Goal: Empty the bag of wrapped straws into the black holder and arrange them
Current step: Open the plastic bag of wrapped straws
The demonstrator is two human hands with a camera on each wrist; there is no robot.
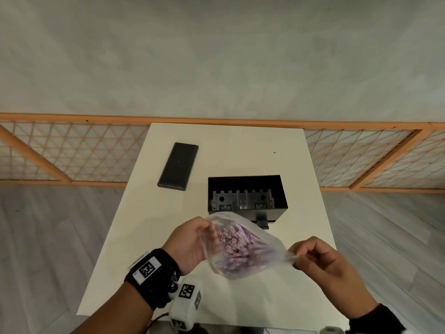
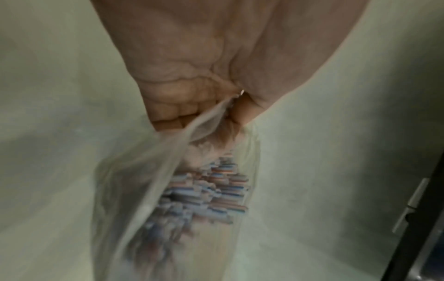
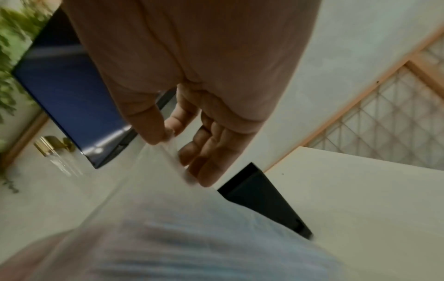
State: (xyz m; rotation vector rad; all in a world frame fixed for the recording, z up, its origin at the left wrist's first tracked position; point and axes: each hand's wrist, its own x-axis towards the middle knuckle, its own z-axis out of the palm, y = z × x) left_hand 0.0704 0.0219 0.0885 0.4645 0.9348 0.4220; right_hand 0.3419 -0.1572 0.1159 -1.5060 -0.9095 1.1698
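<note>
A clear plastic bag full of pink and blue wrapped straws hangs above the white table, held between both hands. My left hand grips the bag's left edge, fingers curled round the plastic. My right hand pinches the bag's right corner between thumb and fingers. The open black holder stands just behind the bag, its inside empty of straws. In the right wrist view the holder shows past the bag.
A flat black lid lies on the table to the holder's left. A wooden lattice screen runs behind the table. A dark blue panel and a glass bottle with a gold cap show in the right wrist view.
</note>
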